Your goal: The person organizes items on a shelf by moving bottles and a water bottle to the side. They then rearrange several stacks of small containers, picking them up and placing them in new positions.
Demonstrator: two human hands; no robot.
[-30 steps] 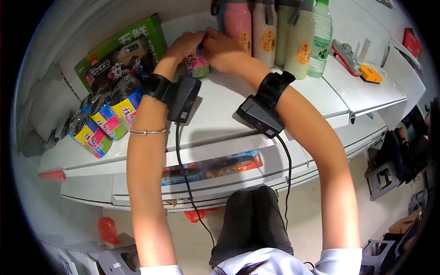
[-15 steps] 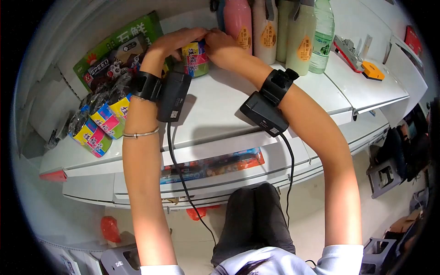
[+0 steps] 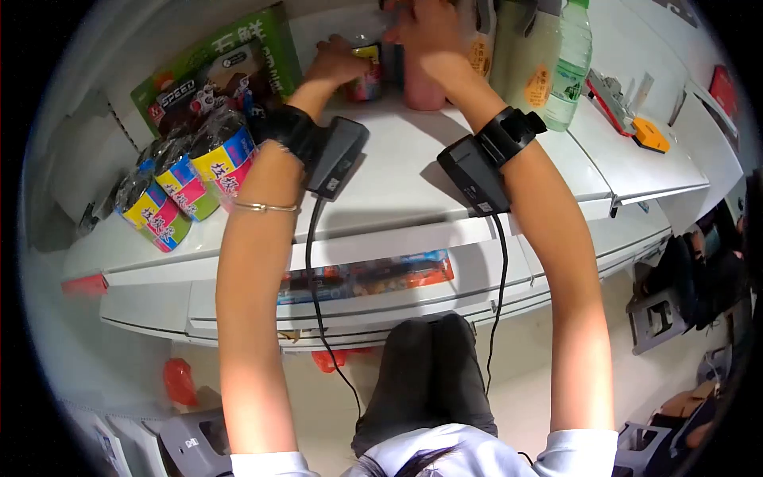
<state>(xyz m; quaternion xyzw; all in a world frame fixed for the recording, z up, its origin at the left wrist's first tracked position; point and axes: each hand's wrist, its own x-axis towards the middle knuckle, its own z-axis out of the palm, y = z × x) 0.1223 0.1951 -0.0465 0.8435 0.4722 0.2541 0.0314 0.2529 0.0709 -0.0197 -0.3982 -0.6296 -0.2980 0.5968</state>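
My left hand (image 3: 338,62) curls its fingers around the side of a roll of garbage bags (image 3: 368,78) at the back of the white shelf. Just right of it, my right hand (image 3: 429,36) grips the upper part of a pink bottle (image 3: 423,89), covering much of it. The roll has a yellow, pink and green label. Behind the pink bottle, a dark shape is mostly hidden. Cream and pale green bottles (image 3: 534,60) stand to the right, beside a clear green plastic bottle (image 3: 569,71).
More garbage bag rolls (image 3: 218,159) stand at the left, before a green box (image 3: 274,52). At the right lie a red stapler (image 3: 608,102) and an orange-yellow item (image 3: 650,135). Packaged items (image 3: 373,277) lie beneath the shelf's front edge. Grey stools (image 3: 660,314) stand below.
The left hand and the roll have moved back and slightly right. My right hand has left the roll and taken hold of the pink bottle, which has shifted a little forward and left.
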